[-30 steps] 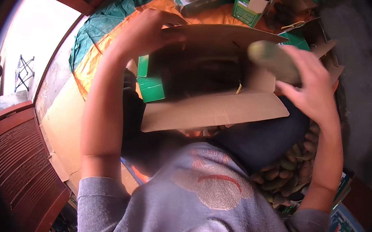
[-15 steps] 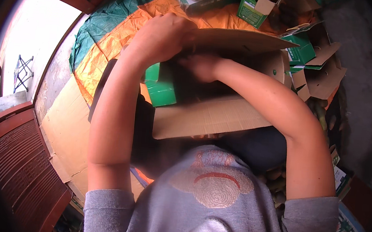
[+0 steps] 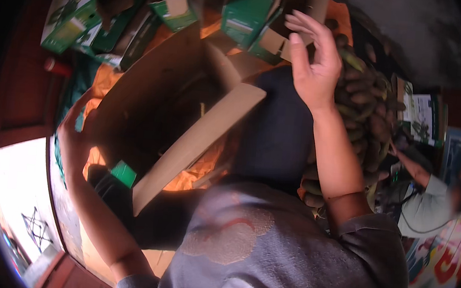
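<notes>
An open, bare cardboard box (image 3: 203, 141) stands tilted between my knees, its near flap raised and its inside dark. My left hand (image 3: 75, 133) is at the box's left side, fingers curled at the wall's edge; part of it is in shadow and blurred. A green block-shaped piece (image 3: 123, 173) shows at the box's lower left corner. Up in the air on the right, my right hand (image 3: 318, 69) is empty with its fingers apart. It is nearest to a pile of brown oblong produce (image 3: 363, 101) and a green carton (image 3: 269, 42).
Several green and white cartons (image 3: 77, 10) stand open at the back, on orange sheeting (image 3: 337, 19). At the right are another white and green carton (image 3: 422, 114) and a person in a light shirt (image 3: 428, 202). A red-brown wooden door (image 3: 24, 87) is at the left.
The view has swung to the right. My right hand has left the box and opened out beside the produce. My left hand has shifted to the box's left side, and the box sits turned.
</notes>
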### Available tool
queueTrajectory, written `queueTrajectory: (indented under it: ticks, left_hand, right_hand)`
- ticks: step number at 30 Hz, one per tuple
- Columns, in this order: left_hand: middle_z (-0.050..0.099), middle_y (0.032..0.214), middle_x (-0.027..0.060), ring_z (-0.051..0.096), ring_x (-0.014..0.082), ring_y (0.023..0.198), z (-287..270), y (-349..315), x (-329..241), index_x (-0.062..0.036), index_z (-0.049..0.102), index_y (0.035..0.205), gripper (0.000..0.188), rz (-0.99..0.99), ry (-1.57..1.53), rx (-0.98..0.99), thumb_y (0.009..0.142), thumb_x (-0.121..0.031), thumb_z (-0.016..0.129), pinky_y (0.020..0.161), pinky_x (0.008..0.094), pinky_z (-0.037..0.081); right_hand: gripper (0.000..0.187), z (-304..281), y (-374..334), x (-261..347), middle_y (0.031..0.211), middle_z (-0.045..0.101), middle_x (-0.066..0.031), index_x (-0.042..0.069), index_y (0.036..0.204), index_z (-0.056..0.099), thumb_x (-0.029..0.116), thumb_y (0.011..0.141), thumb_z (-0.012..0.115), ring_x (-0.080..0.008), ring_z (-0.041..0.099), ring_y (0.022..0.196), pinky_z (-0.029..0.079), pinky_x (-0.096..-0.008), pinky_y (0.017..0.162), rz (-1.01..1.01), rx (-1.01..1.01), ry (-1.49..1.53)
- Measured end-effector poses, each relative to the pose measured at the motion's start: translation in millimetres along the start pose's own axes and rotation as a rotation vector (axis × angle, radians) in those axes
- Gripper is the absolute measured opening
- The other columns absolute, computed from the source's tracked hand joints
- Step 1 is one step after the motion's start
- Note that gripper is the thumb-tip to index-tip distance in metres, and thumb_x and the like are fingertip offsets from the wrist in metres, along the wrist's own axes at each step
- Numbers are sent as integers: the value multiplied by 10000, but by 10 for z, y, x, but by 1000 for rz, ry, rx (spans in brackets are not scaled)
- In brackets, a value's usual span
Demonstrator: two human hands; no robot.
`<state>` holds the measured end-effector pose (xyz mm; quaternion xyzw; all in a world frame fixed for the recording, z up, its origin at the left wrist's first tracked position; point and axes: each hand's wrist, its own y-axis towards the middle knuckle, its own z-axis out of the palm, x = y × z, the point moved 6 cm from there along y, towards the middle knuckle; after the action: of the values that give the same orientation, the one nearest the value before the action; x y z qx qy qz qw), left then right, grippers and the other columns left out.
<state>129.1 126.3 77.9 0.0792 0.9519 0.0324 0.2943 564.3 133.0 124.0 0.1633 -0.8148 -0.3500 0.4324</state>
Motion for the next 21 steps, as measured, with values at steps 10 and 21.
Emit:
queueTrajectory:
  ticks: [10,21]
  left_hand:
    - [667,1315,90,599,208,1255,-474,-241,727,-42,659,1306,316,-73,-202,-439,1032,-81,505,868,304,553]
    - [563,1374,268,524,366,1345,-317,-1185,1243,137,606,1226,597,-585,-232,-745,760,33,248,1108,500,476]
  right_hand:
    - [311,-2148,-4036,-3153,1124,728,-178,19,1156,703,96,858,656,-339,688,1075,514,-375,952,1150,-296,-523]
    - [582,-1109,-5147,-2794,1546,362,-162,117,1441,474,296,910,630,-302,352,1437,380,-465,1110,1254,994,-881]
